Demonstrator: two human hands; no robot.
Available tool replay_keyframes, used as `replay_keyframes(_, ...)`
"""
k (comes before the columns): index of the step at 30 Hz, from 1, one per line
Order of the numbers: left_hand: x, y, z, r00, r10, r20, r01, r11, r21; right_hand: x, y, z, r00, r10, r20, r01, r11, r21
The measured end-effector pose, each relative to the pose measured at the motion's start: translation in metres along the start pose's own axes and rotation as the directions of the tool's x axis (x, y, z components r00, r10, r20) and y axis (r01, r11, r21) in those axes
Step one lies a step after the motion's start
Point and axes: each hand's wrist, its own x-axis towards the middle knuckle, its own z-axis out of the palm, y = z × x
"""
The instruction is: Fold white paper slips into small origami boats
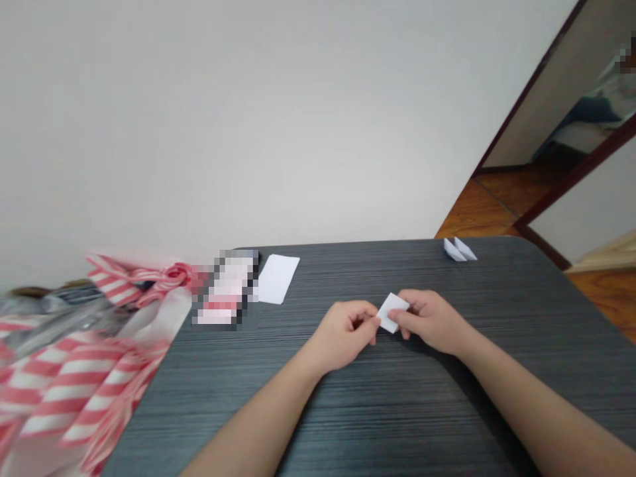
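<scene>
A small folded piece of white paper (pixel 392 311) is held between both hands over the middle of the dark grey table (pixel 377 411). My left hand (pixel 345 338) pinches its left edge with curled fingers. My right hand (pixel 430 321) grips its right side, fingers closed around it. Both forearms reach in from the lower edge of the view.
A white sheet of paper (pixel 278 279) lies flat at the table's far left, beside a blurred pink and white item (pixel 226 291). A folded white paper boat (pixel 460 250) sits at the far right edge. Red-and-white striped plastic bags (pixel 74 371) lie left of the table.
</scene>
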Motion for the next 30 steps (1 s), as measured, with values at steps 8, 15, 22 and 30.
replay_keyframes(8,0.002,0.001,0.0,0.999,0.041,-0.01,-0.04,0.997,0.065,0.001,-0.009,-0.001,0.998,-0.02,0.054,0.023,0.999,-0.049)
replay_keyframes(15,0.001,0.001,0.001,0.997,0.057,-0.053,-0.051,0.992,0.117,0.001,-0.009,0.001,0.997,-0.018,0.073,0.02,1.0,-0.024)
replay_keyframes(22,0.001,0.003,0.001,0.996,0.065,-0.063,-0.056,0.99,0.129,0.0,-0.018,0.0,0.996,-0.043,0.081,0.049,0.996,-0.073)
replay_keyframes(30,0.001,0.002,0.0,0.997,0.062,-0.043,-0.054,0.985,0.162,0.001,-0.021,0.0,0.997,-0.033,0.077,0.04,0.994,-0.102)
